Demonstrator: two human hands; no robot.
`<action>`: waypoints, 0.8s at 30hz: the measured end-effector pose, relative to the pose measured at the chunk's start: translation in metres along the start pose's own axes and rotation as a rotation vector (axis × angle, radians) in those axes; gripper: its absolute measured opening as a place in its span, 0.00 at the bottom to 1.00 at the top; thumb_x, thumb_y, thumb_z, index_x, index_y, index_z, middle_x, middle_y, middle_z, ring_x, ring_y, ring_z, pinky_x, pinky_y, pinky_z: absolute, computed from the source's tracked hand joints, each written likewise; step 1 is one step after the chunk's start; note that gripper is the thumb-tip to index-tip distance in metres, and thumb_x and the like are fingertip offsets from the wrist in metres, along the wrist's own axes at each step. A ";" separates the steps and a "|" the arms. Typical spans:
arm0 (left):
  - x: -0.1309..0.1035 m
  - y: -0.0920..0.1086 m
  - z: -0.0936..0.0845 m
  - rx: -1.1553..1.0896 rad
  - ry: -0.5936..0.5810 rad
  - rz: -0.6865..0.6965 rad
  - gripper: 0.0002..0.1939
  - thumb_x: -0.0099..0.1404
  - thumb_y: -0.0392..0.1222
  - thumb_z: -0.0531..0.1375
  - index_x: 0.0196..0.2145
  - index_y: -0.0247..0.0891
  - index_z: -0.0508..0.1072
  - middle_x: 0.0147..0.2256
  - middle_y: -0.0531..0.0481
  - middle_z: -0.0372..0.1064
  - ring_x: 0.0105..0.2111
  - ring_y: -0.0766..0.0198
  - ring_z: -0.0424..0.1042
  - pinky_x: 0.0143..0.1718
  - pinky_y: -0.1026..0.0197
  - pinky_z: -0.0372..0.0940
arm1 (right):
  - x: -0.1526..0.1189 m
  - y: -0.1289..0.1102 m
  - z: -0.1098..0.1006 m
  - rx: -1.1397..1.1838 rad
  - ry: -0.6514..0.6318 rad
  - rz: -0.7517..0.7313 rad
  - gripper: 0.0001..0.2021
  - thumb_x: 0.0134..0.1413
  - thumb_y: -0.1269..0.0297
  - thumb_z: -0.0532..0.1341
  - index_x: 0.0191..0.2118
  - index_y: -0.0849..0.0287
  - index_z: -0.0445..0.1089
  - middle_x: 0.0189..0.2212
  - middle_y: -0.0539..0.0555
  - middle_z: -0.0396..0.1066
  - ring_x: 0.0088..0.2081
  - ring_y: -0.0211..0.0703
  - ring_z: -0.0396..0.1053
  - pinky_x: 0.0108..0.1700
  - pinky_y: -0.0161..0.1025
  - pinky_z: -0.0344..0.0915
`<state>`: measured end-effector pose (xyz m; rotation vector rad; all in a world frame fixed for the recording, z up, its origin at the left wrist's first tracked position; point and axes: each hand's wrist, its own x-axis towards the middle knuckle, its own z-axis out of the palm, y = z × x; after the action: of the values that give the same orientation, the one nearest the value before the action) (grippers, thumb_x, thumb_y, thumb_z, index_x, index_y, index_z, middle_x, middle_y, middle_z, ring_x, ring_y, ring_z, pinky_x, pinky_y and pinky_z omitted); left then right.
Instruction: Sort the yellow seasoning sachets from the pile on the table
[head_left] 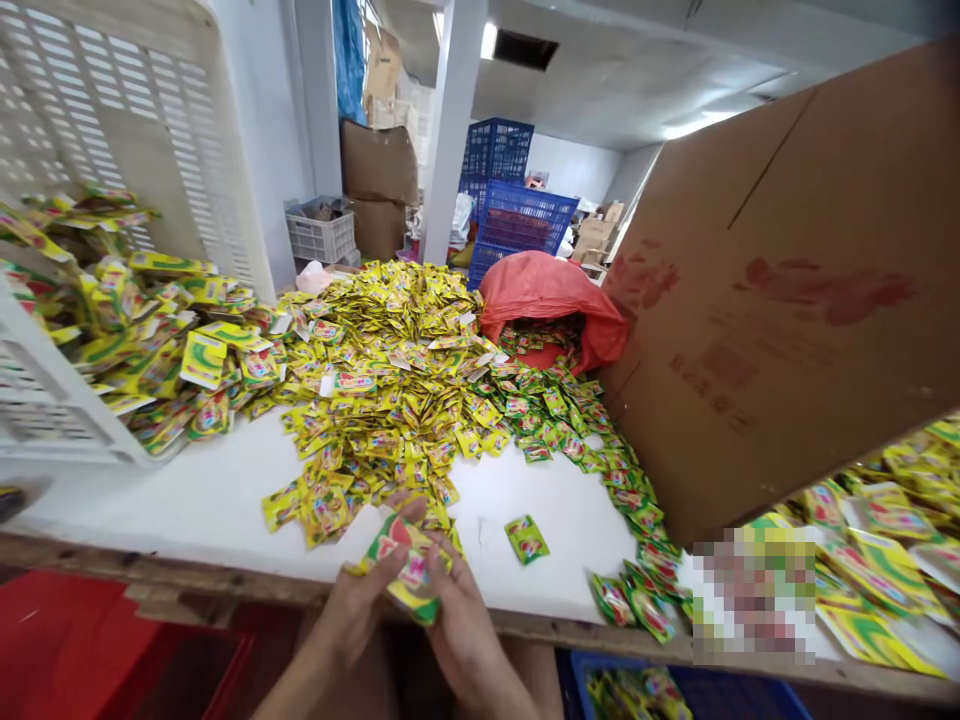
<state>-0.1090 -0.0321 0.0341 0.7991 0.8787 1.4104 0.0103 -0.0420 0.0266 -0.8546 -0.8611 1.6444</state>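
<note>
My left hand and my right hand are close together at the table's front edge. Between them they hold a yellow, green and red printed packet, its white flap sticking out to the left. Just beyond lies a large heap of small yellow sachets on the white table. A single green sachet rests to the right of my hands. Green sachets spill out of a red sack and run along the right side.
At the left, a tipped white crate holds yellow packets. A large cardboard box leans at the right, beside more packets. Blue crates stand behind. Below the edge are a blue crate and a red container.
</note>
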 end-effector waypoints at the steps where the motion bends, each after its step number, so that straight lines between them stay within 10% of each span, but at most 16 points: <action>1: -0.001 -0.002 0.001 -0.093 0.045 -0.080 0.30 0.51 0.45 0.63 0.51 0.39 0.62 0.43 0.43 0.70 0.43 0.51 0.69 0.43 0.53 0.65 | 0.000 0.001 -0.005 -0.145 0.011 -0.025 0.20 0.53 0.47 0.53 0.45 0.56 0.66 0.37 0.54 0.71 0.39 0.44 0.68 0.38 0.39 0.64; 6: 0.003 0.000 -0.013 -0.225 0.209 -0.051 0.23 0.48 0.39 0.66 0.43 0.36 0.69 0.32 0.48 0.74 0.33 0.56 0.74 0.33 0.59 0.69 | 0.013 -0.015 -0.059 -1.172 0.338 -0.193 0.17 0.50 0.49 0.55 0.26 0.59 0.69 0.26 0.55 0.69 0.31 0.47 0.66 0.36 0.41 0.60; 10: 0.007 -0.011 -0.018 -0.156 0.233 -0.138 0.18 0.47 0.41 0.66 0.37 0.33 0.71 0.28 0.48 0.74 0.29 0.58 0.74 0.29 0.61 0.69 | 0.026 -0.010 -0.071 -1.552 0.358 -0.130 0.14 0.39 0.54 0.64 0.28 0.60 0.67 0.29 0.60 0.69 0.35 0.53 0.65 0.38 0.44 0.58; 17: 0.007 -0.025 -0.012 -0.075 0.195 -0.217 0.18 0.46 0.45 0.66 0.34 0.33 0.71 0.28 0.47 0.75 0.29 0.56 0.75 0.28 0.60 0.68 | 0.032 0.009 -0.078 -1.188 0.199 -0.033 0.06 0.40 0.68 0.60 0.28 0.59 0.63 0.22 0.51 0.66 0.27 0.43 0.64 0.31 0.37 0.59; 20: 0.009 -0.023 -0.016 -0.066 0.199 -0.254 0.19 0.47 0.44 0.66 0.35 0.33 0.70 0.28 0.47 0.75 0.28 0.56 0.75 0.27 0.60 0.68 | 0.028 -0.021 -0.105 -0.985 0.095 -0.105 0.08 0.43 0.66 0.59 0.33 0.60 0.65 0.21 0.48 0.65 0.25 0.39 0.63 0.28 0.35 0.59; 24: 0.012 -0.020 -0.008 -0.073 0.203 -0.275 0.20 0.45 0.42 0.67 0.36 0.34 0.69 0.31 0.47 0.75 0.28 0.58 0.75 0.31 0.59 0.69 | 0.033 -0.091 -0.138 -1.311 -0.014 -0.177 0.08 0.49 0.65 0.54 0.30 0.61 0.69 0.27 0.52 0.67 0.29 0.40 0.63 0.33 0.36 0.59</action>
<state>-0.1069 -0.0214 0.0120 0.4643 1.0446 1.2851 0.1650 0.0252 0.0344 -1.5399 -2.0009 0.7693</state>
